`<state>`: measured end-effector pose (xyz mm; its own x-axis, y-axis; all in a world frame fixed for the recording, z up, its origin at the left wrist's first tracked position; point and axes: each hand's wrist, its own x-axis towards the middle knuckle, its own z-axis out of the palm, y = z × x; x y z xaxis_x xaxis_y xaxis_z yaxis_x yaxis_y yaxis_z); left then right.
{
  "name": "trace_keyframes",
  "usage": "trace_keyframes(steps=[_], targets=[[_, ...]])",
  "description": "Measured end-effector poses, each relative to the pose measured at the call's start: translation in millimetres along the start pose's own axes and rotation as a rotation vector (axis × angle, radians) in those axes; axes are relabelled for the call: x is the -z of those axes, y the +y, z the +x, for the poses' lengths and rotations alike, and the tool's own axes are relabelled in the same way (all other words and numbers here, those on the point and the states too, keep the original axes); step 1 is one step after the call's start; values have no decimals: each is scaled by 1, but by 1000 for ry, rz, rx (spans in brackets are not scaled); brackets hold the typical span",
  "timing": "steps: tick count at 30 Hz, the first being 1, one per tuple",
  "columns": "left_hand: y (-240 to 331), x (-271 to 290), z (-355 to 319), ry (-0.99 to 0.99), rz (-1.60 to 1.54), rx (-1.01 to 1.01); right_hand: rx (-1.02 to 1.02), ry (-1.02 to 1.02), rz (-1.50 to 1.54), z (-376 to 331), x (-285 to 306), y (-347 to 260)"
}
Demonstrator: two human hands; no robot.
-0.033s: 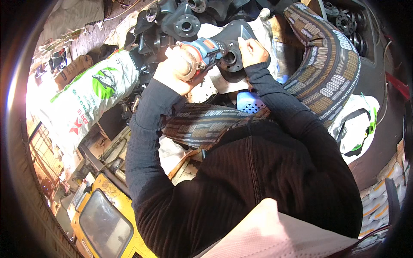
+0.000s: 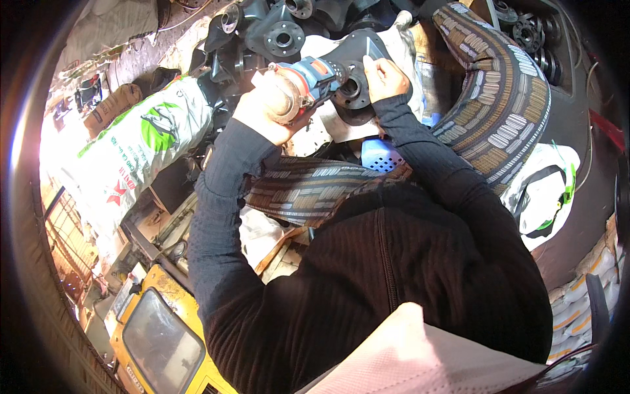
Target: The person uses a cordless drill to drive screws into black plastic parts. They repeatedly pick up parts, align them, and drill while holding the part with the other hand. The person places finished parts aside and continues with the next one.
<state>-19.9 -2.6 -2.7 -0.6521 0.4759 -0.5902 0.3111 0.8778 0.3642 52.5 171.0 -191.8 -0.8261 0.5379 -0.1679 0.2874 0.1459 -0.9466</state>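
Note:
My left hand (image 2: 261, 110) is wrapped round the rear end of a blue power drill (image 2: 315, 76) with red parts. The drill's dark front end points right and meets the near rim of a black flanged part (image 2: 362, 101), which has a round hub hole and small holes around it. My right hand (image 2: 387, 81) pinches that part's right side, with thumb and forefinger close together at its upper edge. Contact between the drill tip and the small holes is too fine to make out. The part rests above my lap, over a white sheet.
Similar black flanged parts (image 2: 283, 39) are heaped beyond my hands. A white and green sack (image 2: 147, 141) lies on the left, above a yellow machine panel (image 2: 151, 295). A blue perforated piece (image 2: 380, 156) sits between my patterned trouser legs (image 2: 505, 98). More round parts (image 2: 527, 33) stand at far right.

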Motion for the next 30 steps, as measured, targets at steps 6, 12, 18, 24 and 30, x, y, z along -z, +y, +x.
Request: trace_keyframes(steps=[6, 12, 18, 24, 30], targets=[[-7, -3, 18, -18, 222, -103, 82, 35, 16, 1, 0, 0], [2, -6, 29, 34, 51, -154, 89, 25, 29, 5, -3, 4], [2, -12, 38, -40, -239, 1, 108, 53, 5, 4, -5, 6], [4, -12, 17, 55, 97, 42, 100, 45, 11, 3, -3, 5], [34, -23, -37, 410, 140, -310, -518, -68, 478, 13, 30, 2]])
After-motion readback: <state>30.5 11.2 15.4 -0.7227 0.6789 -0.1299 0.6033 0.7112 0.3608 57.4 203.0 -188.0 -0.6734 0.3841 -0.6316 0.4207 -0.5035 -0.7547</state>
